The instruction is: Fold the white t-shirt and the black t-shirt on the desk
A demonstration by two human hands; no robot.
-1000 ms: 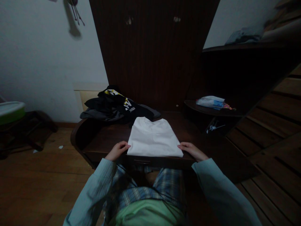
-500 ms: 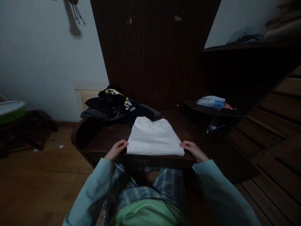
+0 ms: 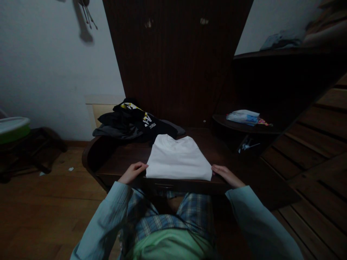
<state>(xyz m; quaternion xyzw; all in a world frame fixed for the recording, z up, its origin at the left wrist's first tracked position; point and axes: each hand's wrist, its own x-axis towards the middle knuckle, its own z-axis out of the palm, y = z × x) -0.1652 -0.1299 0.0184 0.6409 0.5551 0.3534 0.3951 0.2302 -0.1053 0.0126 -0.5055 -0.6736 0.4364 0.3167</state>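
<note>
A white T-shirt, folded into a compact shape with its collar facing away from me, lies at the front edge of a dark wooden bench. At its left edge, my left hand pinches the fabric near the front corner; the fingers' undersides are hidden. My right hand is beside the opposite edge, its fingers stretched out and the tips close to or touching the cloth. Behind the T-shirt to the left sits a heap of dark clothes with white and yellow print.
A tall dark wooden panel rises behind the bench. On the right, a rounded shelf holds a blue and white plastic packet. A green tub with a pale lid rests on a low stool at far left.
My right hand has slid slightly right, off the T-shirt's corner, and its fingers have straightened. My left hand has barely moved. The T-shirt lies in the same place.
</note>
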